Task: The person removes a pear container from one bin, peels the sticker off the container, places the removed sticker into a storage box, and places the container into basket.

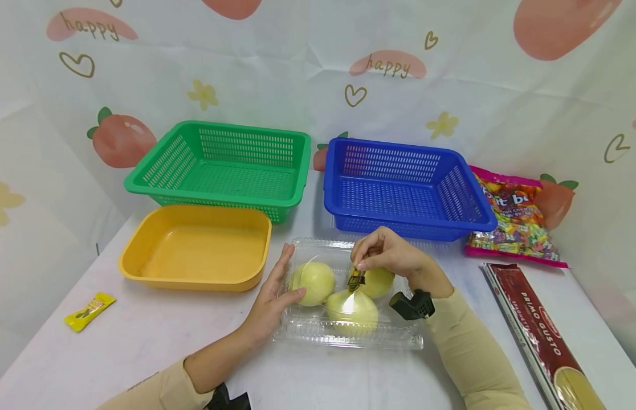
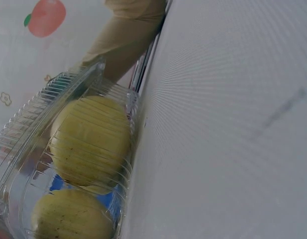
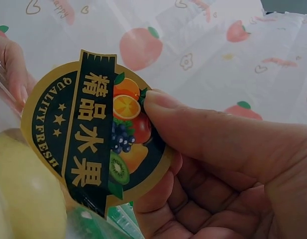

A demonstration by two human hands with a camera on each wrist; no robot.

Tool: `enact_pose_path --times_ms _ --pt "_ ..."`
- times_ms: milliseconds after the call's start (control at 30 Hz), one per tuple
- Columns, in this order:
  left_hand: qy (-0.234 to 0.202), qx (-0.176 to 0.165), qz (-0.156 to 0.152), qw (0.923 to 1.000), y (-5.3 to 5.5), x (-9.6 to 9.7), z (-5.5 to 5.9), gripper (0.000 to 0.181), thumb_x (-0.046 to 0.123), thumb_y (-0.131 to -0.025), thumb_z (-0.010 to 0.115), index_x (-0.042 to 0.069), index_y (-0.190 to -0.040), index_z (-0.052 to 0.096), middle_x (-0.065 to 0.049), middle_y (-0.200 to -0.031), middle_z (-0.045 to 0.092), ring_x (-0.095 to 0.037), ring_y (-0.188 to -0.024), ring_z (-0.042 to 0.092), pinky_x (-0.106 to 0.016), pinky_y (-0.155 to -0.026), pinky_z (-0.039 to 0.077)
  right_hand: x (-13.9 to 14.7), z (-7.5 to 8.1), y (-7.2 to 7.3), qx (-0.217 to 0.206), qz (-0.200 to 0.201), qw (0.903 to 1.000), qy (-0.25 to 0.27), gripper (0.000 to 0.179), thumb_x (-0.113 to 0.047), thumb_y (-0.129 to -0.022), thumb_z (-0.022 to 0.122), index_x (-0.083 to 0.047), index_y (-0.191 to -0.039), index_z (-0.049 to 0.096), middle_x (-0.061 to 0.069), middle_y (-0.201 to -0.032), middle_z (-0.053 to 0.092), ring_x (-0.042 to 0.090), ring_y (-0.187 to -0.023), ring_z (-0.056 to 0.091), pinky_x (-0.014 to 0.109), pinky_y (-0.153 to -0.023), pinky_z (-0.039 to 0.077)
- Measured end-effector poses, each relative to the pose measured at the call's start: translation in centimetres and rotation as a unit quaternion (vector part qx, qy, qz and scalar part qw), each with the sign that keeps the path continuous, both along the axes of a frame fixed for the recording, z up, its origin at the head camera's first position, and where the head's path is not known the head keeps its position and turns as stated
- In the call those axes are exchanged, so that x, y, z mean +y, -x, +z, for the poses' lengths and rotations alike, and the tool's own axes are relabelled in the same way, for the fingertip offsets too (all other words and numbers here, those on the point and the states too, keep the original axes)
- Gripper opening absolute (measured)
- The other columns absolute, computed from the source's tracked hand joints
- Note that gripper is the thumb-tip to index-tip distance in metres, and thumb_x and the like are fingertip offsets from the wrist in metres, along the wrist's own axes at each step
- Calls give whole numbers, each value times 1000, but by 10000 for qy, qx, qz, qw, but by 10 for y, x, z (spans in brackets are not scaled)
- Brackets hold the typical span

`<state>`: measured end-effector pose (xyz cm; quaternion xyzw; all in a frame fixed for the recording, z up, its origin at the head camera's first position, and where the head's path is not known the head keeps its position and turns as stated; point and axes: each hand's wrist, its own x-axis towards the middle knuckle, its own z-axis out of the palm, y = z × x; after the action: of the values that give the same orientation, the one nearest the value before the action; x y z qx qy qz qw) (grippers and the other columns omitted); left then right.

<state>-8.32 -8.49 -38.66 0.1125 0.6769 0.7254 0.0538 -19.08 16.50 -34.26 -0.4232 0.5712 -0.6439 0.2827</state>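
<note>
A clear plastic fruit box [image 1: 400, 341] with three pale yellow-green fruits [image 1: 318, 282] inside sits in front of me. Along its left side rests my left hand [image 1: 278, 293], fingers extended and thumb reaching over the top edge. Above the box, my right hand [image 1: 392, 254] pinches a round label [image 3: 93, 132] between thumb and fingers. The label is black and gold, with printed fruit and Chinese characters; in the head view it overlaps the fruits. Through the ribbed wall, the left wrist view shows two of the fruits [image 2: 91, 142] and hardly any of the left hand.
Behind the box stand a green basket [image 1: 217, 199], a yellow tub [image 1: 195, 282] and a blue basket [image 1: 400, 225]. A candy bag [image 1: 515, 219] leans at the right, above a red spaghetti pack [image 1: 541, 330]. One small yellow packet [image 1: 89, 311] lies far left.
</note>
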Motion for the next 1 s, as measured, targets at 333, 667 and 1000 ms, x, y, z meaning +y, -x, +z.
enact_pose_path --times_ms 333,667,1000 --pt "-17 16 0 10000 0 0 0 78 2 -87 53 14 -151 10 0 -158 -7 -27 -146 -3 -51 -117 -3 0 -1 2 -34 -60 10000 -10 25 4 -81 64 -18 -86 74 -8 -86 69 5 -85 61 16 -73 52" --pt "-28 43 0 10000 0 0 -1 77 2 -87 52 15 -151 11 -1 -158 -7 -26 -146 -3 -52 -117 -3 0 1 0 -42 -60 10000 -48 32 9 -82 59 -19 -87 74 -9 -87 69 4 -84 60 15 -72 51" --pt "-26 31 -17 10000 0 0 0 77 2 -87 52 16 -151 10 0 -158 -7 -26 -146 -4 -52 -117 -4 4 1 4 -321 -256 9988 251 26 3 -86 59 -17 -89 74 -9 -89 69 4 -85 60 16 -74 50"
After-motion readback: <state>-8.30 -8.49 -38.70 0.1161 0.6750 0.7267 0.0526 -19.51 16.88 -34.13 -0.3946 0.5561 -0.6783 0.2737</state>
